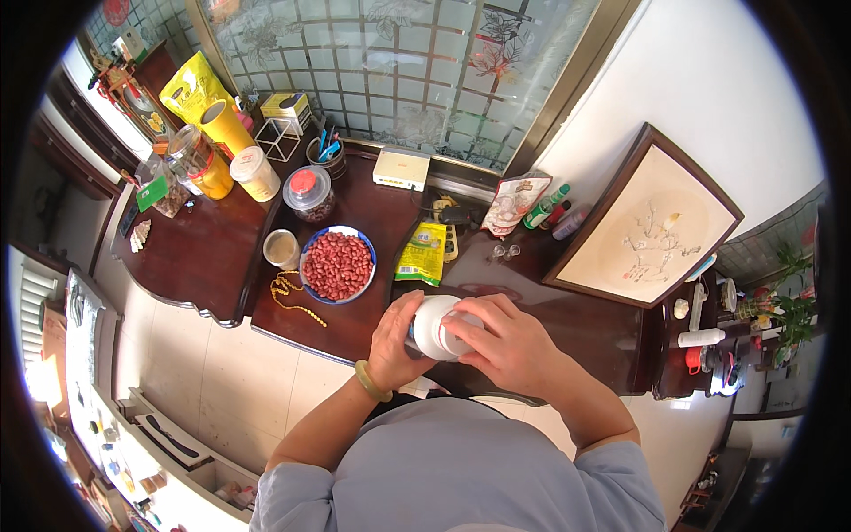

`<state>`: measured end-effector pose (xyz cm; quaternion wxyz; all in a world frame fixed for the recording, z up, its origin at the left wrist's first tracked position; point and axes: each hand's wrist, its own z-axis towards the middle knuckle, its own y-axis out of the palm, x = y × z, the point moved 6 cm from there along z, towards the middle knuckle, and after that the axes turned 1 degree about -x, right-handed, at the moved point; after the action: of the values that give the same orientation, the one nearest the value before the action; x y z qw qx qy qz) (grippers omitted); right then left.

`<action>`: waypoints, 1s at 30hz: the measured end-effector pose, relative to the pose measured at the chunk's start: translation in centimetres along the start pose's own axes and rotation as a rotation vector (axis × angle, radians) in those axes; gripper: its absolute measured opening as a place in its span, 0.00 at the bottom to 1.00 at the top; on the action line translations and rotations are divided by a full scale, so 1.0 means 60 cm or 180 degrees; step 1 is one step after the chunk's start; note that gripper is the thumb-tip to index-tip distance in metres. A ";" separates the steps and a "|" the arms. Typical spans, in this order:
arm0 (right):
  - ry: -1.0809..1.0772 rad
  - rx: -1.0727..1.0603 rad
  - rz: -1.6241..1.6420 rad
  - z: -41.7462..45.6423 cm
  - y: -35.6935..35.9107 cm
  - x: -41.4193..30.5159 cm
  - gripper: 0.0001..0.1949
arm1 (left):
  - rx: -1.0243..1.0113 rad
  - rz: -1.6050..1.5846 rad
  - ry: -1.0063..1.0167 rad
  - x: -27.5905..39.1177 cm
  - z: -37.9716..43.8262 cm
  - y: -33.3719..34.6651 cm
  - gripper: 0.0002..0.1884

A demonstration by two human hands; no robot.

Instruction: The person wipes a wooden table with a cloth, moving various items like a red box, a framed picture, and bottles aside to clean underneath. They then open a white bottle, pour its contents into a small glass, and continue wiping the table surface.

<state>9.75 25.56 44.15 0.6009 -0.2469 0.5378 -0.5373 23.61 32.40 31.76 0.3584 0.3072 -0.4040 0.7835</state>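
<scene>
A white plastic jar (433, 326) is held in front of my body, over the near edge of the dark wooden cabinet top (532, 312). My left hand (393, 342), with a pale bangle on the wrist, wraps the jar's side. On the round white lid (463, 336) rest the fingers of my right hand (512, 339), curled around its rim. Whether the lid is loose cannot be seen. Just beyond the left hand stands a blue-rimmed bowl (365, 290) full of red-skinned peanuts (338, 265).
A yellow packet (421, 254) lies beyond the jar. Left of the bowl are a bead string (282, 286), a small jar (282, 249) and a red-lidded jar (308, 194). A white router (401, 169) sits by the window. A framed bird picture (648, 219) leans at right.
</scene>
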 end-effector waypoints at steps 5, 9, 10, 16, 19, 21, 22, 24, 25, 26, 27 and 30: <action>0.0184 -0.0065 -0.0326 -0.031 0.000 0.023 0.30 | -0.0056 -0.0052 0.0072 0.016 0.002 0.032 0.51; 0.0530 -0.0391 -0.0704 -0.045 0.003 0.045 0.35 | -0.0088 -0.0098 0.0075 0.029 0.008 0.051 0.51; 0.0630 -0.0571 -0.0778 -0.044 0.002 0.049 0.36 | -0.0117 -0.0077 0.0012 0.027 0.008 0.054 0.51; -0.0096 -0.0064 -0.0524 -0.024 -0.036 0.022 0.39 | -0.0210 -0.0033 -0.0275 0.020 0.007 0.058 0.52; -0.0314 -0.0312 -0.0516 -0.043 -0.010 0.036 0.40 | -0.0177 0.0008 -0.0232 0.016 0.000 0.059 0.53; 0.0055 -0.0649 -0.0569 -0.049 0.007 0.045 0.39 | -0.0166 0.0028 -0.0206 0.020 -0.005 0.062 0.53; 0.0454 -0.0927 -0.0584 -0.047 0.011 0.046 0.39 | -0.0173 0.0017 -0.0282 0.017 -0.010 0.062 0.53; 0.0965 -0.1395 -0.0593 -0.041 0.014 0.046 0.38 | -0.0148 0.0035 -0.0346 0.020 -0.020 0.060 0.53; 0.1075 -0.1586 -0.0586 -0.031 0.012 0.046 0.38 | -0.0135 0.0049 -0.0380 0.021 -0.024 0.058 0.53; 0.1182 -0.1777 -0.0579 -0.027 0.015 0.047 0.37 | -0.0113 0.0039 -0.0452 0.020 -0.027 0.054 0.53; 0.0719 -0.1187 -0.0474 -0.015 0.001 0.033 0.37 | -0.0083 0.0016 -0.0520 0.019 -0.029 0.052 0.54; -0.0335 -0.0097 -0.0233 -0.011 -0.027 0.008 0.37 | 0.0037 0.0100 -0.0507 0.020 -0.036 0.042 0.54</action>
<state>8.48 24.80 45.19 0.6045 -0.3035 0.5041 -0.5370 20.48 33.55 30.61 0.3110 0.3642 -0.4314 0.7645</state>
